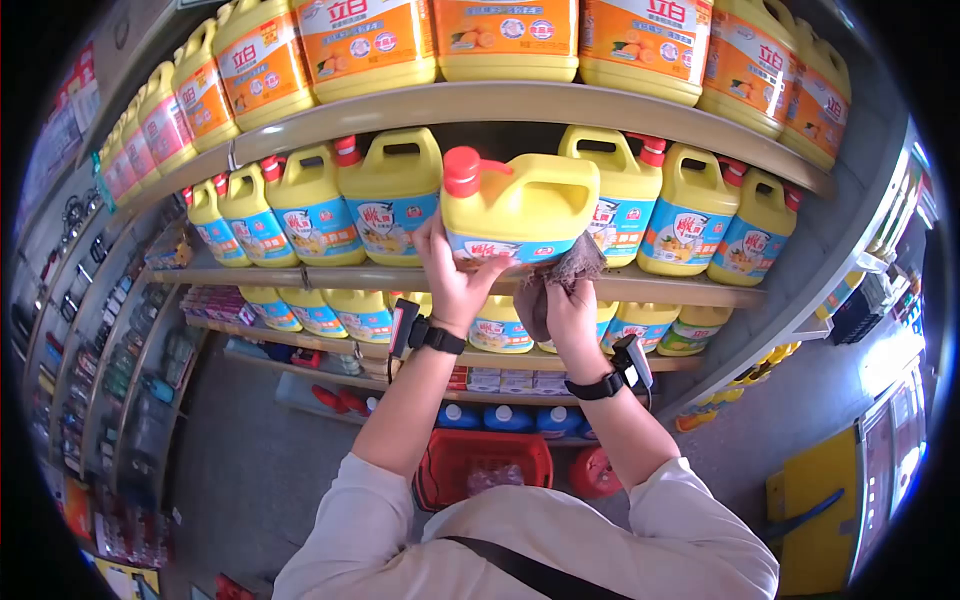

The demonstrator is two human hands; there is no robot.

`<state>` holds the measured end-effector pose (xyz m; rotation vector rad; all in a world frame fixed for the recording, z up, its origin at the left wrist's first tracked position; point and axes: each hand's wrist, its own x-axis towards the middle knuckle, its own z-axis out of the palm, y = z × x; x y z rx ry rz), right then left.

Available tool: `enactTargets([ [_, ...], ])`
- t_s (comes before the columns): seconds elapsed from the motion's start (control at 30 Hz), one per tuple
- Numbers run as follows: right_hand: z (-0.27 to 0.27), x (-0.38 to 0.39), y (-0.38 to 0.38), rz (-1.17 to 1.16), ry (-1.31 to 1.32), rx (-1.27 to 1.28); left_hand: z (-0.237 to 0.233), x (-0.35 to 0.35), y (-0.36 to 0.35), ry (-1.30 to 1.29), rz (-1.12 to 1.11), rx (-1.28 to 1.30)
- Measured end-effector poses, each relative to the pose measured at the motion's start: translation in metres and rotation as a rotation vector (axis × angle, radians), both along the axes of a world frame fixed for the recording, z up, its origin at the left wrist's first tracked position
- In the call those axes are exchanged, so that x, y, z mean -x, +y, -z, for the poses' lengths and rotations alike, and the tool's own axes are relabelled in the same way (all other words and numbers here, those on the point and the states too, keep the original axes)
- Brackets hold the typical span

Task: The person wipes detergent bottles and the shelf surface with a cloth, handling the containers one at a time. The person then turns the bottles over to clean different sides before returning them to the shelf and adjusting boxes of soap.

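A yellow detergent jug [530,205] with a red cap and blue label is held up, tilted, before the middle shelf. My left hand [455,265] grips its lower left side, thumb across the label. Beneath its right end, my right hand [568,315] is closed on a grey-brown cloth [575,265], which touches the jug's underside. The fingers of my right hand are partly covered by the cloth. Similar yellow jugs [390,200] line the shelf on both sides of the held one.
The upper shelf [480,110] carries yellow jugs with orange labels. Lower down are more jugs and blue bottles [508,418]. A red basket [540,465] and a red round object [597,472] sit near my body. At left stands a rack of small goods [125,370].
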<state>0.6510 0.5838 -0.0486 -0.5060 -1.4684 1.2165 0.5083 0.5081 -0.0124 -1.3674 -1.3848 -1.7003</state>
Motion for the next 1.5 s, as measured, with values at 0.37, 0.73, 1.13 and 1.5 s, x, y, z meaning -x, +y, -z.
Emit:
enactTargets([
  [0.37, -0.01, -0.022, -0.002, 0.18, -0.214, -0.044, 0.007, 0.012, 0.013, -0.071, 0.025, 0.024],
  [0.73, -0.02, -0.013, -0.009, -0.18, 0.051, -0.029, 0.011, 0.001, 0.022, -0.059, -0.141, -0.12],
  [1.13, -0.007, -0.034, 0.002, -0.243, 0.145, 0.176, -0.041, -0.019, 0.012, 0.047, -0.317, -0.222],
  [1.5, 0.075, -0.12, -0.021, -0.233, 0.076, 0.481, -0.112, -0.007, 0.027, 0.788, -0.463, 0.295],
])
